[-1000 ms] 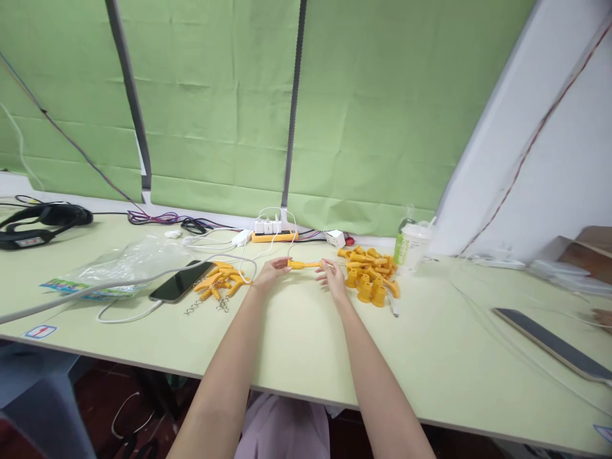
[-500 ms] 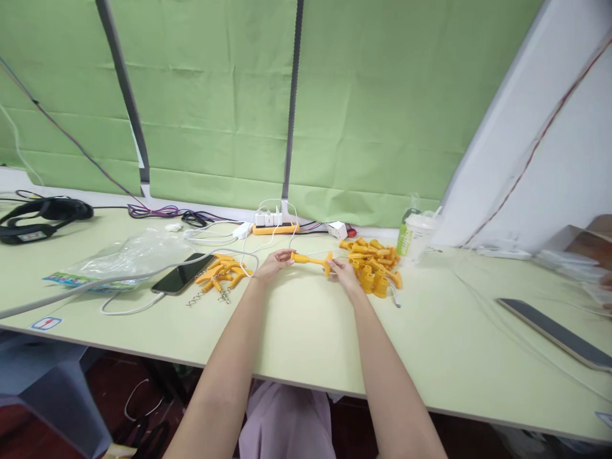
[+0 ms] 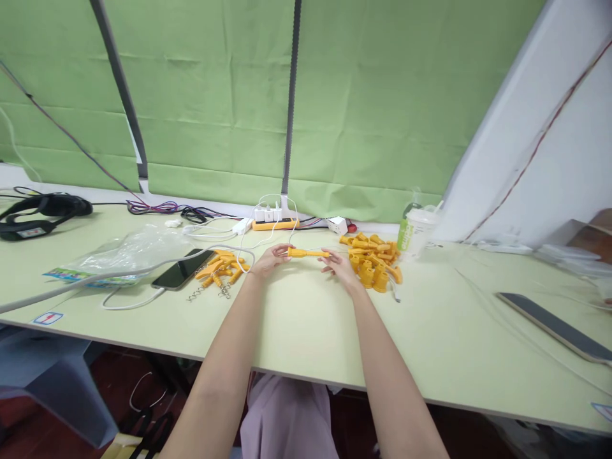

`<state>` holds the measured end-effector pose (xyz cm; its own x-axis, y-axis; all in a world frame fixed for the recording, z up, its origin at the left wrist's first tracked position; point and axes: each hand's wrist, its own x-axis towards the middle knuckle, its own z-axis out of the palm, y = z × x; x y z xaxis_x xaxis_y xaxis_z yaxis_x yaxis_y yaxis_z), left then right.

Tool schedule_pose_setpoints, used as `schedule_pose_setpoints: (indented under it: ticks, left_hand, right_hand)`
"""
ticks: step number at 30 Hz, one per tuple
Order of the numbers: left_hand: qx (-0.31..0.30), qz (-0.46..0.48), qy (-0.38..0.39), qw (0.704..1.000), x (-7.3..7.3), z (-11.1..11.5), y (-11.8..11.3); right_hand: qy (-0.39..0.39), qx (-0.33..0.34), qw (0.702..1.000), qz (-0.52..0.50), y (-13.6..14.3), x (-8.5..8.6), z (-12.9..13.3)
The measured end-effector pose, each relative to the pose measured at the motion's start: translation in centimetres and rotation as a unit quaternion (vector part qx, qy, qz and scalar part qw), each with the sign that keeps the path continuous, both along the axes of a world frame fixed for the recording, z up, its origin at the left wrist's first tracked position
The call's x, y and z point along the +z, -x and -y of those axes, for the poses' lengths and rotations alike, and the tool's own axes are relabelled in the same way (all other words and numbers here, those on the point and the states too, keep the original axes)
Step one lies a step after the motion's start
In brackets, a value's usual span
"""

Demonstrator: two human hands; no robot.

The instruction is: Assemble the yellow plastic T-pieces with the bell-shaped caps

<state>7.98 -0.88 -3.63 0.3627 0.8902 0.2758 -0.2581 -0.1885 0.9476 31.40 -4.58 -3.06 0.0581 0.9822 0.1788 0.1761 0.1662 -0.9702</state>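
Observation:
My left hand is closed, pinching the left end of a yellow plastic corkscrew held level just above the table. At its right end my right hand grips with thumb and fingertips, the other fingers curled loosely below. The wider crosspiece at that end is now seen edge-on. To the left of my left hand lies a pile of yellow corkscrews with bare metal spirals. A heap of yellow plastic parts, with hollow cone-shaped sleeves in front, sits just right of my right hand.
A phone and a clear plastic bag lie to the left, crossed by a grey cable. At the back is a power strip with white chargers. Right of the heap stands a cup; another phone lies further right.
The corkscrew has been turned about its length, so its crosspiece went from broadside to edge-on. Both hands still hold it, and the right hand's fingers have shifted.

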Motion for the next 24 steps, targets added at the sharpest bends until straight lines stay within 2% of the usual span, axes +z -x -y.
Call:
schedule_pose_setpoints:
  ticks: [3,5,7,10,13,16,20,22,24]
  left_hand:
    - [-0.01,-0.012,0.007,1.0,0.1,0.0,0.1]
    - [-0.029,-0.023,0.003,0.999,0.1,0.0,0.0]
    - [-0.036,-0.012,-0.01,0.999,0.1,0.0,-0.2]
    - [-0.011,0.016,-0.028,0.999,0.1,0.0,-0.5]
    - [-0.013,0.008,-0.021,1.0,0.1,0.0,-0.6]
    - [-0.04,0.027,-0.014,0.999,0.1,-0.2,-0.6]
    - [-0.015,0.097,0.007,0.995,0.0,-0.5,-0.7]
    - [0.002,0.091,0.031,0.995,0.1,-0.5,-0.8]
    - [0.011,0.048,0.049,0.998,0.1,-0.3,-0.8]
  right_hand:
    - [-0.024,-0.088,0.993,0.078,-0.2,-0.5,-0.4]
    - [-0.023,-0.11,0.989,0.097,-0.3,-0.7,-0.7]
    - [0.001,-0.091,0.993,0.075,-0.4,-0.9,-0.8]
    - [0.058,-0.046,0.997,0.019,-0.2,-0.9,-0.7]
    - [0.099,-0.015,0.994,-0.03,0.3,-0.8,-0.5]
    - [0.104,-0.017,0.992,-0.066,0.6,-0.4,-0.3]
    - [0.082,-0.037,0.993,-0.077,0.7,0.1,-0.2]
    - [0.073,-0.047,0.993,-0.076,0.6,0.2,-0.2]
    - [0.069,-0.052,0.994,-0.073,0.6,0.2,-0.2]
